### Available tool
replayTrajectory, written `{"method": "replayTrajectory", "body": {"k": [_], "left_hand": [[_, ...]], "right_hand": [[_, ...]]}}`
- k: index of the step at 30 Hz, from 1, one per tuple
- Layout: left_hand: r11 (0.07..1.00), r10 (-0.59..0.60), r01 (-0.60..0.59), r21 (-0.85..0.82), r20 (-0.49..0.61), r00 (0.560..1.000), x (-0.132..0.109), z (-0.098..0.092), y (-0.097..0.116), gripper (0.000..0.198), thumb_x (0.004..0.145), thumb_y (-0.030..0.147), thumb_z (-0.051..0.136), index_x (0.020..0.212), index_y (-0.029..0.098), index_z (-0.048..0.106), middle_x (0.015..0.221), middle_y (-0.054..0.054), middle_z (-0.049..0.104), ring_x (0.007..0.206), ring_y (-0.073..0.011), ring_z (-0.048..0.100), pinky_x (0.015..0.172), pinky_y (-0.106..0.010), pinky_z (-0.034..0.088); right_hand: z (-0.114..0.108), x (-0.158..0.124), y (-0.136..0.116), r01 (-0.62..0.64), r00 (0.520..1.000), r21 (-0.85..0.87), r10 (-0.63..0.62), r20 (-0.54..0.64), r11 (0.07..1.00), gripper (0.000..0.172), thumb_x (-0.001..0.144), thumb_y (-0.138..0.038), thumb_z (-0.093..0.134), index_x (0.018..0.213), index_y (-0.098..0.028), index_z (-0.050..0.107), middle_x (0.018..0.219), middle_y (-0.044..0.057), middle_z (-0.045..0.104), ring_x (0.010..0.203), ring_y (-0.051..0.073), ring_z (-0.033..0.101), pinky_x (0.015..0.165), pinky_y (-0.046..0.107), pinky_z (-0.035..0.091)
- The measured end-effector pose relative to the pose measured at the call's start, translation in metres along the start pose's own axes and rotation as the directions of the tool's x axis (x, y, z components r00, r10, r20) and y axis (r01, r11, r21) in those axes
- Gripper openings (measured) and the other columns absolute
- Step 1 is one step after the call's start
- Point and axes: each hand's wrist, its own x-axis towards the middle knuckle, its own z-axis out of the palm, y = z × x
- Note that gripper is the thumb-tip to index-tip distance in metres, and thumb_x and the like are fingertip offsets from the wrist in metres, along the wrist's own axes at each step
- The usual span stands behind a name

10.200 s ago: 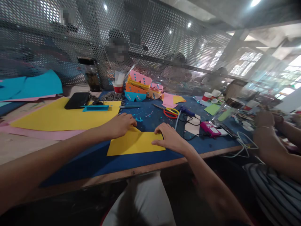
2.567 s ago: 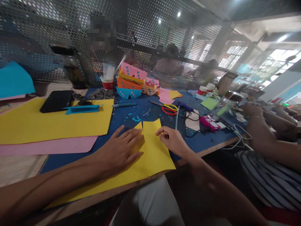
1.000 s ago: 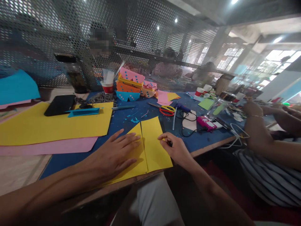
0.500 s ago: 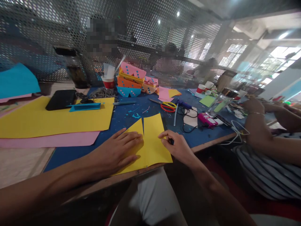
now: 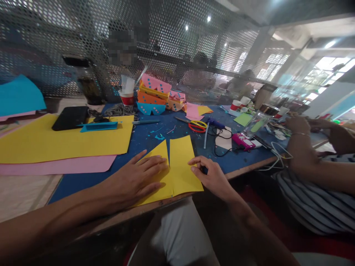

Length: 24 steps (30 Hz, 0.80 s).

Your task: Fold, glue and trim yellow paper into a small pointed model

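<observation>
A yellow sheet of paper [image 5: 181,162] lies at the table's front edge, split from the top into two parts. The split runs down from a V-shaped gap, and a line continues below it to the bottom edge. My left hand [image 5: 145,171] rests flat on the left part, fingers stretched out and slightly apart. At the right edge of the other part, my right hand [image 5: 209,171] has its thumb and index finger closed on the paper, the other fingers curled. Red-and-yellow handled scissors [image 5: 198,126] lie beyond the sheet.
Large yellow and pink sheets carry a black phone [image 5: 70,118] and a folded blue strip [image 5: 100,126] at left. Paper glasses [image 5: 151,108] are stacked behind. A glue gun [image 5: 216,123], pink device [image 5: 243,141] and glass jar [image 5: 259,120] stand right, near another person's arm [image 5: 302,147].
The view has shifted very slightly. Both hands stay in nearly the same place on the yellow paper, and the split looks much the same.
</observation>
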Motion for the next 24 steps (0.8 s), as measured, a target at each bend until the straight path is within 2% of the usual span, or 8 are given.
{"method": "replayTrajectory", "body": {"k": [7,13,18,24], "left_hand": [[0.999,0.010,-0.007,0.049,-0.073,0.997,-0.001,-0.001,0.000,0.053,0.121,0.060,0.045,0.164,0.034,0.061,0.175,-0.006,0.063,0.164,-0.0281,0.054,0.147,-0.055,0.019],[0.999,0.034,-0.032,0.031,-0.056,0.998,-0.002,-0.001,0.009,0.057,0.117,0.064,0.053,0.163,0.031,0.062,0.167,-0.010,0.070,0.156,-0.0300,0.062,0.140,-0.054,0.034],[0.999,0.029,-0.028,0.019,-0.065,0.997,-0.002,0.002,0.013,0.053,0.117,0.061,0.056,0.160,0.032,0.066,0.162,-0.010,0.073,0.151,-0.0305,0.067,0.138,-0.054,0.038],[0.999,0.042,-0.040,0.036,-0.078,0.996,-0.002,0.005,0.011,0.053,0.117,0.062,0.054,0.159,0.031,0.067,0.163,-0.010,0.072,0.150,-0.0304,0.068,0.136,-0.054,0.040]], "right_hand": [[0.009,0.008,0.003,-0.033,0.999,0.032,0.034,-0.037,0.999,0.020,0.100,-0.031,0.064,0.107,-0.024,0.081,0.077,-0.001,0.068,0.073,0.018,0.065,0.076,0.031,0.047],[0.011,0.010,0.001,-0.030,0.995,0.053,0.035,-0.096,0.998,0.022,0.100,-0.034,0.062,0.103,-0.022,0.079,0.075,-0.001,0.066,0.072,0.019,0.065,0.071,0.030,0.048],[0.008,0.005,0.000,-0.017,0.995,0.006,0.018,-0.098,1.000,0.019,0.101,-0.037,0.068,0.107,-0.023,0.079,0.074,-0.003,0.064,0.070,0.018,0.062,0.072,0.031,0.047],[0.010,0.002,0.006,-0.006,0.996,-0.070,0.000,-0.085,0.998,0.016,0.100,-0.027,0.066,0.105,-0.025,0.081,0.072,-0.003,0.064,0.071,0.018,0.062,0.079,0.033,0.046]]}}
